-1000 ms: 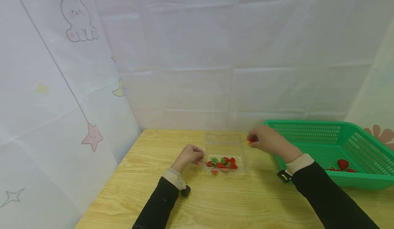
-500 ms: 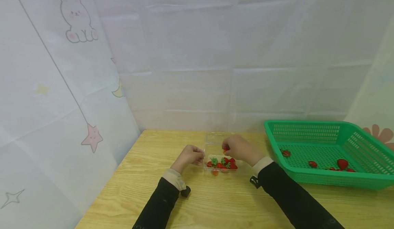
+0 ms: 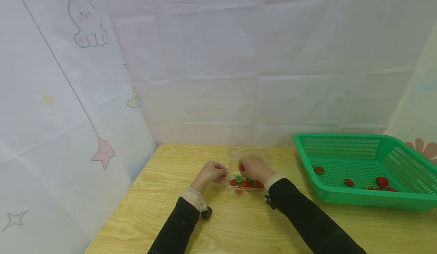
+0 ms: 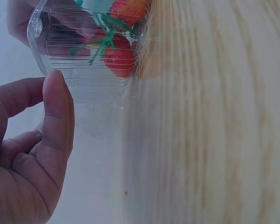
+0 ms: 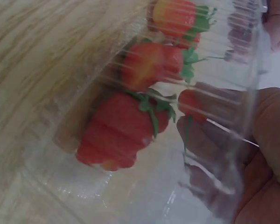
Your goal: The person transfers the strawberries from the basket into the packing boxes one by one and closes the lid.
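An open clear plastic box (image 3: 233,166) stands on the wooden table with several strawberries (image 3: 244,184) in it, red with green leaves. At its left side my left hand (image 3: 209,172) pinches the rim between thumb and fingers, as the left wrist view shows too. My right hand (image 3: 256,167) reaches down into the box from above, pinching a strawberry (image 5: 191,103) in its fingertips. That berry hangs just over the others, partly covered by the fingers. Through the ribbed clear wall, the right wrist view shows larger strawberries (image 5: 119,130) lying on the box's floor.
A green plastic basket (image 3: 368,198) stands on the right of the table, with several strawberries (image 3: 382,182) scattered on its floor. The box's hinged lid (image 3: 249,153) is folded back towards the white wall sheet (image 3: 211,98).
My right hand has moved left from beside the green basket and into the plastic box, carrying a strawberry. The left hand stays at the box's rim.
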{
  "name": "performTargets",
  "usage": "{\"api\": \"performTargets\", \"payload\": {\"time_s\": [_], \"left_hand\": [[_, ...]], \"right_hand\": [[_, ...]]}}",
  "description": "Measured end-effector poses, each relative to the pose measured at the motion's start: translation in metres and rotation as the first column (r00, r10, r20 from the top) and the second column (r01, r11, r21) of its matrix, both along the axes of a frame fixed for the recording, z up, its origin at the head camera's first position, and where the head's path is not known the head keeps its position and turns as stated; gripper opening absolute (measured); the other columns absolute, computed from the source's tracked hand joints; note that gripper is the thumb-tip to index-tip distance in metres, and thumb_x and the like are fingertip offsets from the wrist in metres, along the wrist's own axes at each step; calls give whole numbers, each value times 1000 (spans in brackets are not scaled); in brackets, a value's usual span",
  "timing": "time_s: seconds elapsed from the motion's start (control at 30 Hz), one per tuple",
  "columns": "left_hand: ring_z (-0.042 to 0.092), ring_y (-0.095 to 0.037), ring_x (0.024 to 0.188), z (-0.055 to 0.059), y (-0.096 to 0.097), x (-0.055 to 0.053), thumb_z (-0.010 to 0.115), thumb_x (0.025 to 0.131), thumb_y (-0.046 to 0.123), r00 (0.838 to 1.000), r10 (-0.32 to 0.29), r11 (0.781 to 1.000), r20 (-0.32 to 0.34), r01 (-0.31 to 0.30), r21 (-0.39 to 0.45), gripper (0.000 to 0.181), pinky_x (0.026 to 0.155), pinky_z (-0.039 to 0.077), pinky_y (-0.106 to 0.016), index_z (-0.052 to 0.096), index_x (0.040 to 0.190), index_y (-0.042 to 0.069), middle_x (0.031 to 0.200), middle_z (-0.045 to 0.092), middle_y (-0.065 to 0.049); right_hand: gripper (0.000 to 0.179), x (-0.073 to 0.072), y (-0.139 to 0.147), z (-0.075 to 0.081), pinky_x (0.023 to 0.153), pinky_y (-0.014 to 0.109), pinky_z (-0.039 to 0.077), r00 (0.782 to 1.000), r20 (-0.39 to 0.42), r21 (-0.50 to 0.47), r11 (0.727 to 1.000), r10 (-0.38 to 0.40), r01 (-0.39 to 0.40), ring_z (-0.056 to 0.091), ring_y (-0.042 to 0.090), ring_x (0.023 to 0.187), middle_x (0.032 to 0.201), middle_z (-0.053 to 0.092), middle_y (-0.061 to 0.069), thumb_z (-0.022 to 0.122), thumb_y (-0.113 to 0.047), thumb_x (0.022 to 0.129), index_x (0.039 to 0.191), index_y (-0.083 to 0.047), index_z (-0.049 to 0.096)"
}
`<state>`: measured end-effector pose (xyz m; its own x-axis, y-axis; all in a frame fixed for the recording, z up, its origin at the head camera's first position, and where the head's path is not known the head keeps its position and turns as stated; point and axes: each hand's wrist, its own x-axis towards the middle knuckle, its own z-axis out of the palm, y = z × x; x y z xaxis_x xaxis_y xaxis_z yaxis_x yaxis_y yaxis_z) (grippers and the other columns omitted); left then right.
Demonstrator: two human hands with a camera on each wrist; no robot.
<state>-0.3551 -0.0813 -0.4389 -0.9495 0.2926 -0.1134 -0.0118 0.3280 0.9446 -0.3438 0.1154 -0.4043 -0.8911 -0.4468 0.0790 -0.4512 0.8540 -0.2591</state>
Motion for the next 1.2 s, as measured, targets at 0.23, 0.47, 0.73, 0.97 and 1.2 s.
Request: {"api": "performTargets", "payload": {"time_s": [0.23,0.47,0.73,0.97,1.2], "left_hand": [[66,-18,65,1,-1,1,65,94,7,1000,-4,1000,11,4,4,14,60,59,-32,69,100,-6,82,68,-15],[66,-18,66,3,-2,2,64,94,6,1000,-10,1000,5,10,4,13,59,59,-31,70,98,-5,80,68,-13],[65,-16,64,-1,-1,0,65,94,6,1000,6,1000,-6,-6,-9,14,58,59,-32,70,100,-6,81,68,-14],[65,-16,63,0,-1,2,65,93,5,1000,1,1000,0,-1,-3,15,58,59,-31,69,100,-7,80,68,-14],[65,-16,63,1,-1,2,64,94,5,1000,5,1000,4,-5,-3,16,58,59,-31,69,102,-8,78,68,-12]], "right_hand": [[13,-2,-5,-5,70,38,55,999,42,19,1000,1,-2,61,19,74,84,67,2,79,0,77,86,-5,72],[19,-5,-7,-10,53,30,33,999,46,24,999,23,-24,34,15,56,60,48,-3,73,2,81,67,-9,65],[20,-8,-8,-18,54,30,41,998,65,44,999,15,-18,42,13,54,60,54,-3,73,-6,87,68,-10,67],[14,-10,-6,-21,62,34,51,998,59,51,998,16,-19,52,14,60,70,62,-1,74,-9,87,73,-10,71],[6,-7,-2,-15,77,41,55,996,83,43,998,35,-39,64,25,83,93,69,8,73,-10,88,90,-4,73]]}}
